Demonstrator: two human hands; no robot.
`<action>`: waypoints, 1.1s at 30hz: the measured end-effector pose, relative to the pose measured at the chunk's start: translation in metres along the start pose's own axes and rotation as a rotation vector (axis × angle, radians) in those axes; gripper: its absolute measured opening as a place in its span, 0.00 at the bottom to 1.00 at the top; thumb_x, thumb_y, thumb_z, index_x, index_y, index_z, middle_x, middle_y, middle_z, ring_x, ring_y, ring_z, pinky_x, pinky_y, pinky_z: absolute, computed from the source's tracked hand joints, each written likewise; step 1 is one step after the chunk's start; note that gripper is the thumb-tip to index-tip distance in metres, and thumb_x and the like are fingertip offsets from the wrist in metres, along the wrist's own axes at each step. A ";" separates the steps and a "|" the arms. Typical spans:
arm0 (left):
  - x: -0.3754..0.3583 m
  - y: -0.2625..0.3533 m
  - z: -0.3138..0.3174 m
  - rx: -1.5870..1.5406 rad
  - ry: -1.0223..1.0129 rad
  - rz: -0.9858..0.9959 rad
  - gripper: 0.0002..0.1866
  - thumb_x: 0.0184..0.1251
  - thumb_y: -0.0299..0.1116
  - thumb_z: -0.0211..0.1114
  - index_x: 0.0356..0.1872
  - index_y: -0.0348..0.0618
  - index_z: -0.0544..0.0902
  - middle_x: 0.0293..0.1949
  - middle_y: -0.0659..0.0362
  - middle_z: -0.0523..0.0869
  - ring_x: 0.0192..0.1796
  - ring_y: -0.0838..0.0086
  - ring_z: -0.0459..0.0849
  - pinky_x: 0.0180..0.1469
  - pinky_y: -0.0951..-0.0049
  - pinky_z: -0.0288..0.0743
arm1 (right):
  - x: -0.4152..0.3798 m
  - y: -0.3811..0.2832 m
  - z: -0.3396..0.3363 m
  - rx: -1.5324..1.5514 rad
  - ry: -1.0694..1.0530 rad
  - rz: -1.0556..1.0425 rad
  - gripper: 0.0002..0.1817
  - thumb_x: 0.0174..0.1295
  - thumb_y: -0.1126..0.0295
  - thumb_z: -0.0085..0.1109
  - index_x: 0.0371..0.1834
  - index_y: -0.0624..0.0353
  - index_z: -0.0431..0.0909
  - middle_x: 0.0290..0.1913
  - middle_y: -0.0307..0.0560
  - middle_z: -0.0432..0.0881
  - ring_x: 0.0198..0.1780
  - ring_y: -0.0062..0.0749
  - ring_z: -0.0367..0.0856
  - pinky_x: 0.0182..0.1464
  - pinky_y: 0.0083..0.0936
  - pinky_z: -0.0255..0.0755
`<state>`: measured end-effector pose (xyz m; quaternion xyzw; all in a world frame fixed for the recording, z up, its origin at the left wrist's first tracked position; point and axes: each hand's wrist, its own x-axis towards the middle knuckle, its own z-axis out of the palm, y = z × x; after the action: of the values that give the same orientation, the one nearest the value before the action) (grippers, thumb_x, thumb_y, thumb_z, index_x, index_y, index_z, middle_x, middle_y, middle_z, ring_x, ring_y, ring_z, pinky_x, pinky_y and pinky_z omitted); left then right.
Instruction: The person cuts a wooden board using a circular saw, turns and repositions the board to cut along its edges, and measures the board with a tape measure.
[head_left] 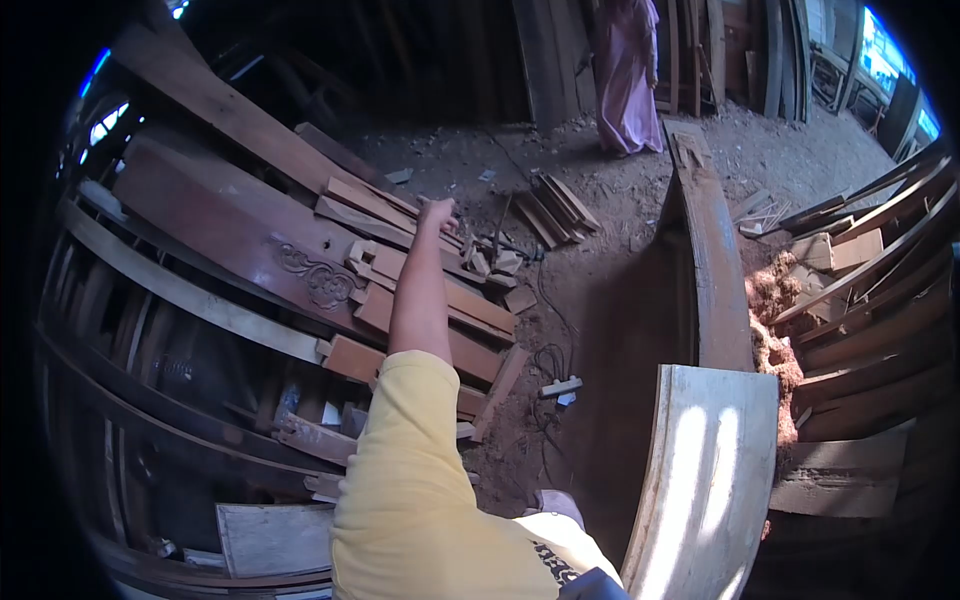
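Observation:
My left arm, in a yellow sleeve, stretches forward over a stack of planks. At its end my left hand [437, 214] overlaps the far ends of some narrow wooden strips [375, 198]; its fingers are partly spread, and nothing shows in them. Below the hand lie small wood offcuts [490, 264] and short boards [440, 292]. A wide reddish-brown panel with a carved scroll [318, 277] is left of the forearm. My right hand is out of view.
A long upright board [718, 265] and a pale sunlit panel [705, 470] stand on the right. Cables run over the dirt floor near a white power strip [561, 387]. Short planks [556, 210] lie ahead. A person in a long pink garment [628, 80] stands at the back.

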<state>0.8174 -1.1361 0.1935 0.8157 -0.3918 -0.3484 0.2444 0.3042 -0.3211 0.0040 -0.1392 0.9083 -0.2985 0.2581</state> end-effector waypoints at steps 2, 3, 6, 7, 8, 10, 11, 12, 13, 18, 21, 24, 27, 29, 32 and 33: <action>0.006 -0.007 0.019 0.045 0.030 -0.019 0.56 0.75 0.51 0.63 0.86 0.46 0.30 0.41 0.49 0.94 0.32 0.68 0.87 0.35 0.56 0.79 | 0.003 0.000 -0.008 -0.023 -0.050 0.036 0.38 0.79 0.60 0.57 0.83 0.69 0.53 0.75 0.72 0.69 0.76 0.59 0.71 0.77 0.44 0.65; 0.034 -0.033 0.055 0.051 0.091 0.108 0.43 0.74 0.51 0.60 0.80 0.42 0.52 0.49 0.45 0.92 0.44 0.59 0.89 0.49 0.53 0.80 | 0.006 0.000 -0.014 -0.030 -0.065 0.051 0.39 0.78 0.60 0.58 0.82 0.70 0.52 0.74 0.72 0.69 0.75 0.59 0.71 0.77 0.44 0.65; -0.018 -0.062 0.181 0.199 -0.128 0.388 0.29 0.72 0.49 0.61 0.64 0.37 0.82 0.60 0.40 0.88 0.64 0.47 0.86 0.66 0.52 0.78 | 0.017 0.009 -0.033 -0.047 -0.086 0.060 0.40 0.77 0.60 0.60 0.82 0.72 0.52 0.73 0.72 0.71 0.75 0.58 0.72 0.77 0.43 0.65; -0.076 -0.077 0.225 0.199 -0.257 0.584 0.27 0.71 0.47 0.63 0.61 0.37 0.84 0.59 0.40 0.88 0.63 0.48 0.87 0.65 0.53 0.79 | 0.023 0.014 -0.038 -0.065 -0.091 0.042 0.41 0.77 0.61 0.61 0.82 0.72 0.52 0.72 0.72 0.72 0.74 0.58 0.73 0.77 0.42 0.64; -0.127 -0.085 0.266 0.213 -0.569 0.588 0.25 0.71 0.47 0.64 0.60 0.38 0.86 0.58 0.42 0.89 0.61 0.50 0.87 0.64 0.55 0.80 | 0.029 0.019 -0.041 -0.089 -0.100 0.022 0.41 0.76 0.61 0.61 0.81 0.73 0.52 0.72 0.72 0.72 0.74 0.58 0.73 0.77 0.42 0.64; -0.241 -0.109 0.336 0.309 -0.864 0.874 0.27 0.74 0.49 0.66 0.65 0.40 0.85 0.62 0.45 0.88 0.68 0.55 0.85 0.71 0.59 0.77 | 0.035 -0.005 -0.044 -0.076 -0.112 -0.006 0.42 0.75 0.61 0.63 0.81 0.74 0.51 0.71 0.72 0.74 0.74 0.57 0.74 0.77 0.41 0.64; -0.299 -0.115 0.361 0.246 -1.121 0.986 0.27 0.76 0.49 0.64 0.66 0.39 0.84 0.62 0.45 0.88 0.67 0.56 0.85 0.70 0.59 0.77 | 0.043 -0.033 -0.043 0.195 -0.106 0.040 0.42 0.75 0.63 0.62 0.81 0.76 0.50 0.67 0.73 0.77 0.71 0.59 0.77 0.76 0.40 0.65; -0.356 -0.118 0.380 0.371 -1.268 1.116 0.28 0.78 0.49 0.60 0.66 0.37 0.84 0.64 0.44 0.86 0.68 0.56 0.85 0.71 0.59 0.76 | 0.047 -0.053 -0.038 0.195 -0.102 0.038 0.42 0.75 0.63 0.62 0.81 0.76 0.50 0.67 0.73 0.77 0.71 0.59 0.77 0.76 0.40 0.65; -0.407 -0.136 0.399 0.242 -1.434 1.175 0.28 0.79 0.47 0.58 0.69 0.37 0.81 0.63 0.44 0.87 0.65 0.60 0.86 0.70 0.62 0.77 | 0.050 -0.066 -0.035 0.119 -0.151 -0.080 0.43 0.75 0.65 0.62 0.83 0.74 0.48 0.67 0.72 0.77 0.71 0.58 0.77 0.75 0.40 0.66; -0.582 -0.147 0.381 0.156 -1.857 0.878 0.26 0.71 0.51 0.70 0.60 0.40 0.86 0.53 0.49 0.91 0.56 0.58 0.88 0.59 0.61 0.80 | 0.064 -0.077 -0.020 -0.035 -0.333 -0.235 0.46 0.76 0.71 0.61 0.87 0.65 0.39 0.67 0.67 0.78 0.67 0.49 0.80 0.70 0.38 0.72; -0.603 -0.147 0.378 0.188 -1.810 0.865 0.24 0.66 0.52 0.75 0.46 0.39 0.88 0.46 0.52 0.92 0.51 0.61 0.89 0.52 0.60 0.81 | 0.054 -0.069 -0.025 -0.329 -0.228 -0.576 0.44 0.77 0.71 0.60 0.86 0.66 0.40 0.68 0.66 0.78 0.66 0.51 0.80 0.69 0.40 0.73; -0.611 -0.133 0.371 0.309 -1.840 0.900 0.21 0.64 0.49 0.77 0.42 0.40 0.87 0.44 0.54 0.91 0.49 0.64 0.88 0.50 0.63 0.81 | 0.034 -0.079 -0.039 -0.439 -0.182 -0.597 0.42 0.78 0.69 0.60 0.85 0.66 0.43 0.71 0.66 0.76 0.71 0.56 0.77 0.71 0.40 0.71; -0.613 -0.135 0.386 0.308 -1.866 0.984 0.18 0.62 0.45 0.79 0.40 0.39 0.87 0.41 0.54 0.90 0.47 0.66 0.88 0.48 0.64 0.80 | -0.001 -0.163 -0.076 -0.064 -0.312 0.027 0.45 0.75 0.61 0.65 0.85 0.66 0.46 0.79 0.66 0.69 0.81 0.60 0.66 0.80 0.36 0.62; -0.603 -0.144 0.417 0.196 -2.013 0.732 0.15 0.57 0.35 0.82 0.38 0.39 0.86 0.36 0.59 0.89 0.45 0.72 0.88 0.45 0.67 0.80 | -0.017 -0.165 -0.084 0.017 -0.187 -0.025 0.26 0.74 0.68 0.58 0.73 0.60 0.67 0.65 0.66 0.77 0.65 0.60 0.78 0.71 0.49 0.69; -0.567 -0.118 0.445 -0.095 -2.062 0.369 0.09 0.65 0.31 0.79 0.40 0.40 0.88 0.38 0.59 0.91 0.44 0.74 0.91 0.49 0.71 0.85 | -0.036 -0.110 -0.084 0.023 0.083 -0.194 0.19 0.64 0.74 0.62 0.59 0.58 0.78 0.44 0.58 0.76 0.47 0.59 0.79 0.50 0.47 0.72; -0.551 -0.103 0.454 -0.069 -1.927 0.367 0.09 0.69 0.31 0.77 0.44 0.39 0.89 0.39 0.59 0.93 0.41 0.75 0.92 0.49 0.73 0.88 | -0.042 -0.093 -0.086 0.014 0.064 -0.141 0.15 0.64 0.73 0.62 0.54 0.59 0.79 0.44 0.57 0.77 0.47 0.58 0.79 0.50 0.46 0.73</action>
<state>0.2725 -0.6877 0.0423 0.1012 -0.5339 -0.8327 -0.1059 0.3007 -0.3360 0.1363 -0.1914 0.9019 -0.3263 0.2083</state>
